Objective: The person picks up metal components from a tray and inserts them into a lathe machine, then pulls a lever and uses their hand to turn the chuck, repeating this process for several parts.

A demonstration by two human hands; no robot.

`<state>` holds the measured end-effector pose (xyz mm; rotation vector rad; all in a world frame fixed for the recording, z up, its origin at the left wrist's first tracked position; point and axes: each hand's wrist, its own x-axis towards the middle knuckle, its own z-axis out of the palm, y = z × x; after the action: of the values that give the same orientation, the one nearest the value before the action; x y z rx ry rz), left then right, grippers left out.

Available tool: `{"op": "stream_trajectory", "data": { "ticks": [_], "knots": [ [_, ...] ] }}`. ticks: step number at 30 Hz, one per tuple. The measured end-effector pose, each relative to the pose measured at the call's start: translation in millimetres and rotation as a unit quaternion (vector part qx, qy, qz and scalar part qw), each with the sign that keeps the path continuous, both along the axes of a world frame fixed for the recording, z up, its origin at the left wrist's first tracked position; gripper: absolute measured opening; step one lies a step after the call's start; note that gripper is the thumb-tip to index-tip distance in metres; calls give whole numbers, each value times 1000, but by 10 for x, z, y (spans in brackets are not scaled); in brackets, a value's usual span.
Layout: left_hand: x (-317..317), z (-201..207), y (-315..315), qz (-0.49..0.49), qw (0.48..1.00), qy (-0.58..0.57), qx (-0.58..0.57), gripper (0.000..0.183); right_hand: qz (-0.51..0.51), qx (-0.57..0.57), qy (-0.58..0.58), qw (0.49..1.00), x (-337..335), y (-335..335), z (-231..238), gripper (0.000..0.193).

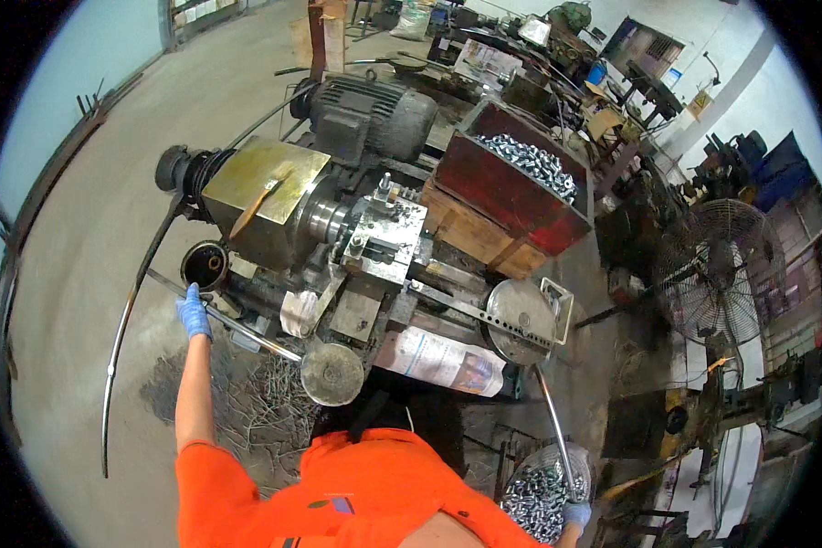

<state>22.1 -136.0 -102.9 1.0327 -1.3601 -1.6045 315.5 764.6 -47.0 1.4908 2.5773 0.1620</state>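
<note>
Head view: your gloved left hand [194, 315] lies across the left lever [256, 340], just below the round black housing [192, 271], with open floor [68, 320] leftward; finger closure cannot be told. Your gloved right hand [575, 516] meets the right lever's [552, 411] lower end, tight beside the basket's [586, 468] edge; its grip is partly hidden, closure unclear.

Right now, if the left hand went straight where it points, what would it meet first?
Beyond the bar it touches, the left hand would probably meet the round dark container, though depth is unclear.
</note>
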Motion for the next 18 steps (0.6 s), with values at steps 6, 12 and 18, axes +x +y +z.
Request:
{"op": "stream_trajectory", "data": {
  "ticks": [6,12,18],
  "knots": [
    [-50,8,25,-26,1000,6,2,24,-25,3,26,999,158,170,-180,46],
    [-42,-33,-33,-29,1000,10,2,23,-40,-4,26,999,49,-73,-2,45],
    [-12,71,27,-43,999,10,13,21,-11,-18,23,1000,66,-127,59,45]
  ]
}}
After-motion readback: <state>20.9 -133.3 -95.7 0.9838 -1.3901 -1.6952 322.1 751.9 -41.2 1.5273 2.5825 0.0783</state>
